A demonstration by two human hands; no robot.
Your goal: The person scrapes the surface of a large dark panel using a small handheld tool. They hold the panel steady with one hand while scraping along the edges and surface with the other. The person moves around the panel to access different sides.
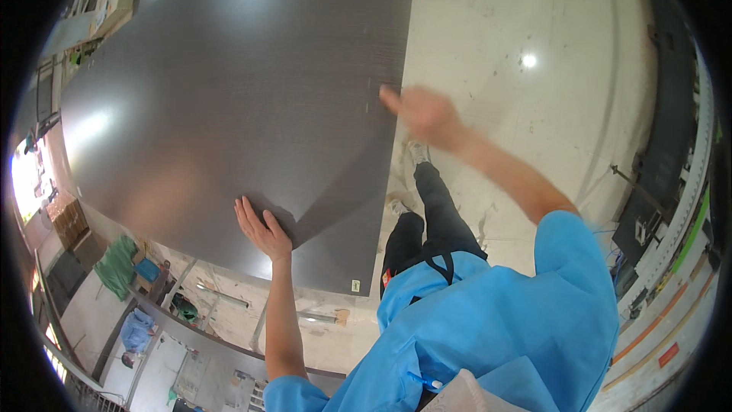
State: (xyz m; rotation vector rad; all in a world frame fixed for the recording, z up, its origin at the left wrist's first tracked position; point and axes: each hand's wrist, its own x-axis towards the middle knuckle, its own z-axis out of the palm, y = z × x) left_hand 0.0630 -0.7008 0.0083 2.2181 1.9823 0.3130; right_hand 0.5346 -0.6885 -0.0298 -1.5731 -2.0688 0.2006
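Observation:
A large dark grey-brown wood-grain panel [305,91] lies flat in front of me and to my left. My left hand [263,233] rests on its near part, palm down and fingers stretched out. At the panel's right edge is my right hand [427,114], smeared by motion. One digit points toward the surface while the other fingers look curled. Whether it touches the panel or holds anything, I cannot tell. A small pale sticker [356,285] marks the panel's near right corner.
Pale, scuffed floor [526,137] runs along the panel's right side, where my feet stand. A dark machine [656,206] with a long rail borders the far right. Green cloth [117,267] and a stack of brown boards [69,223] are at left. Someone in blue [137,332] is at lower left.

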